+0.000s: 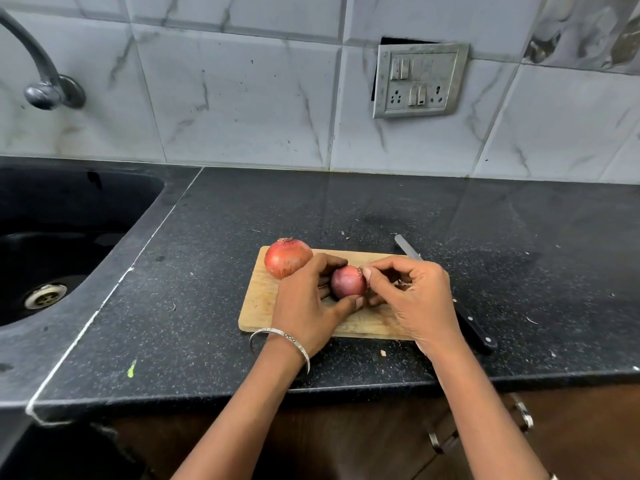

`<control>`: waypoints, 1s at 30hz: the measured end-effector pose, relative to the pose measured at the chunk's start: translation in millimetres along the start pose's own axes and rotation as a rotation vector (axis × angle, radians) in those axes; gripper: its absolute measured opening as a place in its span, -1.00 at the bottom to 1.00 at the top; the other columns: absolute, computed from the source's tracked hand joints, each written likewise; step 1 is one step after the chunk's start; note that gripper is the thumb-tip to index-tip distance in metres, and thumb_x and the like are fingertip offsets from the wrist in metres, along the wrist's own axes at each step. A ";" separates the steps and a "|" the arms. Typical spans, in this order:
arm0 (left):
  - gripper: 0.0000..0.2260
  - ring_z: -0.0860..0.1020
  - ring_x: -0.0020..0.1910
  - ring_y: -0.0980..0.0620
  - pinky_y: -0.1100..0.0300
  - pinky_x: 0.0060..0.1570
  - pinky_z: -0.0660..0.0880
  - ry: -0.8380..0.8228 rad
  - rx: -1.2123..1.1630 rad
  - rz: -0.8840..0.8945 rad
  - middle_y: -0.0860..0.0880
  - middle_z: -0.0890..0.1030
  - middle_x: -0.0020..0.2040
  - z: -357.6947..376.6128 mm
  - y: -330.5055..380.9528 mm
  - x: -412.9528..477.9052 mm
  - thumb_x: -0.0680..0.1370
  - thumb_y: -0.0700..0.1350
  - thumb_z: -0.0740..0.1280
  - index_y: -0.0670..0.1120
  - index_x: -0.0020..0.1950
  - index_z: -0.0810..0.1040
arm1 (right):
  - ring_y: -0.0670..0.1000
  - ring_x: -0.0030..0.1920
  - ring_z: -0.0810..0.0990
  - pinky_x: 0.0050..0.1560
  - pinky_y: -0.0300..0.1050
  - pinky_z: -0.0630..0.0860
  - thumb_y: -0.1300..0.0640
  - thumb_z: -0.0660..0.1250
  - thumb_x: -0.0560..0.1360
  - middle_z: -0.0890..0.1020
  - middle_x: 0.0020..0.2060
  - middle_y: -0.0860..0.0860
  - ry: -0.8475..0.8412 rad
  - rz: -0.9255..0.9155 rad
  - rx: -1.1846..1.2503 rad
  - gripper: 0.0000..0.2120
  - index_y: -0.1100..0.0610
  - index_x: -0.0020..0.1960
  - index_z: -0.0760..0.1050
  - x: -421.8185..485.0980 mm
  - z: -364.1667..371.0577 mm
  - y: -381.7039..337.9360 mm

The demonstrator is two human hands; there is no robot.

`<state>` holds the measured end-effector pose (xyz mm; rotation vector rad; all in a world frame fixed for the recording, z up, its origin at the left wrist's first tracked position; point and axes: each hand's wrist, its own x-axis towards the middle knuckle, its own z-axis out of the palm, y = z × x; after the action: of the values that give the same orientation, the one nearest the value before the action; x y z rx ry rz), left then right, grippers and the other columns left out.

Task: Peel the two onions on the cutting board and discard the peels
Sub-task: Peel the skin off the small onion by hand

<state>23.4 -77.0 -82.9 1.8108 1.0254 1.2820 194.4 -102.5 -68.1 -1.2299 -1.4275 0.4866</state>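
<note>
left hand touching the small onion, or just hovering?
Touching. The head view shows the left hand with its thumb pressed on the small onion's near side and its fingers wrapped behind it.

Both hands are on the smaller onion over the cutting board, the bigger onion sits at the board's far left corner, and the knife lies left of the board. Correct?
Not quite. The head view shows the knife lying right of the cutting board, not left. The rest holds.
</note>
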 end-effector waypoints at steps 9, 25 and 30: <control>-0.56 0.64 0.11 0.19 0.11 0.15 0.62 -0.003 0.093 0.079 0.13 0.66 0.10 -5.3 4.1 -1.9 0.40 -0.24 0.59 -0.03 0.24 0.59 | 0.06 -0.27 0.73 -0.09 0.16 0.69 0.28 0.50 0.48 0.75 -0.21 0.02 -0.104 0.023 0.071 -0.92 0.15 -0.06 0.73 7.6 -1.2 -2.2; -0.51 0.67 -0.03 0.16 0.29 -0.04 0.63 0.035 0.105 0.033 0.06 0.66 0.03 -1.9 7.4 -3.9 0.30 -0.17 0.68 -0.07 0.16 0.59 | 0.01 -0.02 0.73 0.12 0.07 0.64 0.17 0.59 0.40 0.75 -0.09 -0.01 -0.256 0.048 0.096 -0.80 0.09 0.01 0.71 8.2 -8.6 -1.4; -0.51 0.61 -0.25 0.15 0.30 -0.23 0.59 0.064 0.193 0.074 0.05 0.63 -0.05 -2.8 8.7 -2.7 0.25 -0.01 0.70 -0.01 0.09 0.61 | -0.02 -0.01 0.73 0.07 -0.18 0.61 0.35 0.46 0.46 0.76 -0.09 -0.02 -0.248 0.047 0.130 -0.79 0.13 0.03 0.72 9.8 -5.8 -1.1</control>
<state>22.1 -83.1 -75.7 1.9793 1.1609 1.3321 200.9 -96.4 -60.9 -1.1289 -1.5502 0.7737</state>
